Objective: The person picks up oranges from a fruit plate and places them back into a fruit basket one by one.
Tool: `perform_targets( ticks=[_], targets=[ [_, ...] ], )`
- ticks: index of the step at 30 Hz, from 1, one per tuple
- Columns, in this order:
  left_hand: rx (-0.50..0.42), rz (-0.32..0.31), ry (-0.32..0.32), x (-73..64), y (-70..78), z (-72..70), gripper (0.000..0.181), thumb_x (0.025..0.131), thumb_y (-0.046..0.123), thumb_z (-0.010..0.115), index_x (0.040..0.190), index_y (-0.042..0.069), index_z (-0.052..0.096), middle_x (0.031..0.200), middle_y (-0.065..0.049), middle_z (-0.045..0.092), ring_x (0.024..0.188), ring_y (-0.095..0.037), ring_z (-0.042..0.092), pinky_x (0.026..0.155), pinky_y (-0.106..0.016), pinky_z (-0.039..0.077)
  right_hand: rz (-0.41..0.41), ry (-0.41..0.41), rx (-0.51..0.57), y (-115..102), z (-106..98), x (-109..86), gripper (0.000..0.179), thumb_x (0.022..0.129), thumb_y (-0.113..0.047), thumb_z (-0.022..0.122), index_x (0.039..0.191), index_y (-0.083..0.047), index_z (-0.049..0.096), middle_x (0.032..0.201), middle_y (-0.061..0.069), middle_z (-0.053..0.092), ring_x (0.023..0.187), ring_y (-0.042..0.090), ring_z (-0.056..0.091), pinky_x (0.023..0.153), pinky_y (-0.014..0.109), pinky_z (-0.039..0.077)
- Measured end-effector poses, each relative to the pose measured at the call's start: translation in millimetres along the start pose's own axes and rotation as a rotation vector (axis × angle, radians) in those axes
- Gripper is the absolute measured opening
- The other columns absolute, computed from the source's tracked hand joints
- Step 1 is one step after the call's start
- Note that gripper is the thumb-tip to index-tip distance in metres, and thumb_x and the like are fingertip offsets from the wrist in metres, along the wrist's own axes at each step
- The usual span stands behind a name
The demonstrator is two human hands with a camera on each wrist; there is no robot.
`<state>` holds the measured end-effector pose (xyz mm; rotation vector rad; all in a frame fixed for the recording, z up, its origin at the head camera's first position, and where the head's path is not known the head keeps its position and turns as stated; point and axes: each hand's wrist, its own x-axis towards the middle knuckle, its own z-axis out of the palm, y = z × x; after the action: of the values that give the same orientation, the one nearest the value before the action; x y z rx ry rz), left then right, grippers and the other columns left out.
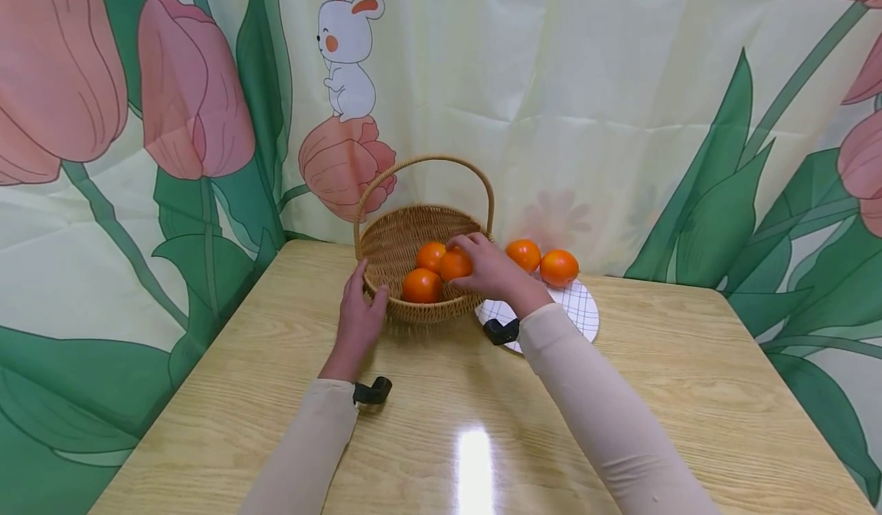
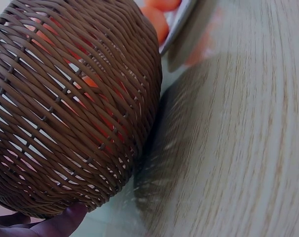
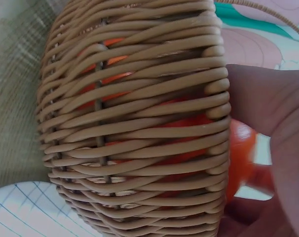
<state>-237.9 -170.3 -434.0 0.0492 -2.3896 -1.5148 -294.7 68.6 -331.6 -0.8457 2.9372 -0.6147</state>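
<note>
A woven wicker basket (image 1: pixel 422 314) with a tall arched handle stands toward the back of the table. My left hand (image 1: pixel 361 312) holds its left rim; in the left wrist view, the thumb (image 2: pixel 73 217) lies against the weave. Over the basket's right side, my right hand (image 1: pixel 491 270) grips an orange (image 1: pixel 455 265) just inside the rim. Two more oranges, one in front (image 1: pixel 423 285) and one behind (image 1: pixel 430 255), lie in the basket beside it. Through the wicker in the right wrist view, the gripped orange (image 3: pixel 241 153) is partly hidden.
Right of the basket lies a round white plate (image 1: pixel 584 308) with a blue grid pattern. Two oranges, a left one (image 1: pixel 524 255) and a right one (image 1: pixel 559 268), are at its back edge. A tulip-print curtain (image 1: pixel 586 117) hangs behind the wooden table (image 1: pixel 413 438).
</note>
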Motion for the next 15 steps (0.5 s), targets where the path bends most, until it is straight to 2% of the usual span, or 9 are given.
perform_targets(
  ticks=[7,15],
  targets=[
    [0.004,0.007,-0.003,0.3,-3.4,0.9,0.063,0.099,0.032,0.049,0.154,0.019,0.022,0.159,-0.009,0.024,0.147,-0.031,0.023,0.115,-0.055,0.026,0.001,-0.109,-0.091,-1,3,7.6,0.056,0.079,-0.028,0.075,0.129,-0.021,0.051,0.128,0.013,0.047,0.096,0.029,0.057,0.088,0.043,0.049],
    [0.010,0.029,0.011,1.6,-1.8,2.0,0.063,0.099,0.029,0.050,0.154,0.017,0.023,0.158,-0.010,0.025,0.146,-0.031,0.024,0.116,-0.054,0.026,-0.011,-0.218,-0.182,-3,2,19.5,0.054,0.078,-0.027,0.075,0.127,-0.018,0.054,0.123,0.013,0.056,0.104,0.028,0.056,0.092,0.042,0.048]
  ],
)
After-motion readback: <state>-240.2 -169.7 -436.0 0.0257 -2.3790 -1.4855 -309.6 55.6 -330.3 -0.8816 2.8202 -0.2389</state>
